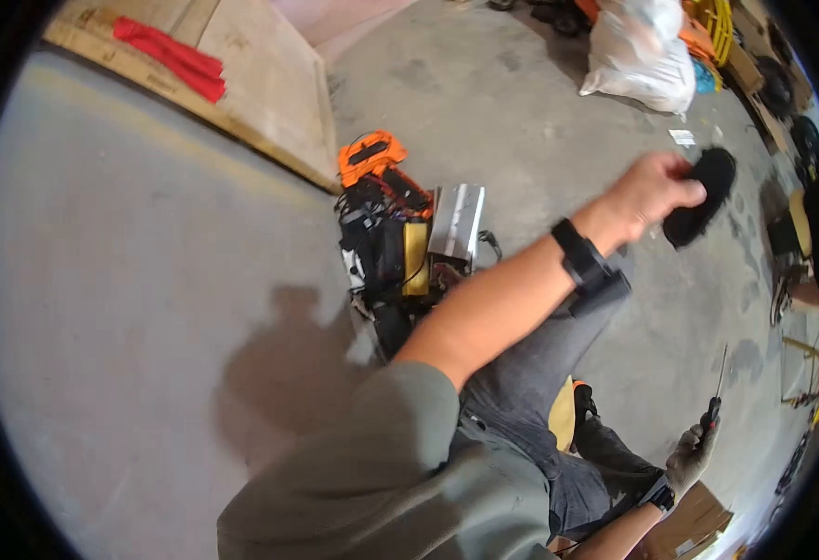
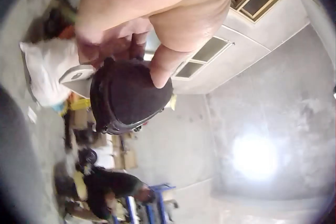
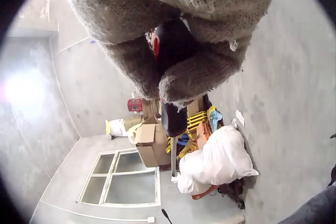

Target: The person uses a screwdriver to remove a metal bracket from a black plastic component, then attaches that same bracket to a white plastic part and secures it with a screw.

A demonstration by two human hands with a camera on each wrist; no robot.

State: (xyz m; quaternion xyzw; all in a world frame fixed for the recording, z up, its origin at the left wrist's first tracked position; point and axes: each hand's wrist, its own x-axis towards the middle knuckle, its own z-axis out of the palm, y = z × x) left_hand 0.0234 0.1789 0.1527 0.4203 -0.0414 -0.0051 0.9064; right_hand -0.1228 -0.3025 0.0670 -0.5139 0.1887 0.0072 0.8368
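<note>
My bare left hand [image 1: 650,193] is raised over the floor and pinches a black oval piece [image 1: 705,196] between thumb and fingers. Up close in the left wrist view, this piece [image 2: 134,91] has a domed dark face and a ridged rim; its exact kind I cannot tell. A pale rounded tab [image 2: 77,75] shows beside it. Lower in the head view, my right hand [image 1: 692,459], in a grey knitted glove, grips a screwdriver [image 1: 712,411] by its black and red handle. Its metal shaft [image 3: 174,157] points away from the fingers.
A heap of tools lies on the floor, with an orange tool [image 1: 370,157], a yellow bar [image 1: 415,257] and a silver metal housing [image 1: 458,222]. A red cloth [image 1: 172,58] lies on a wooden board [image 1: 270,84]. Beyond are a white bag [image 1: 638,61] and another person [image 2: 113,192].
</note>
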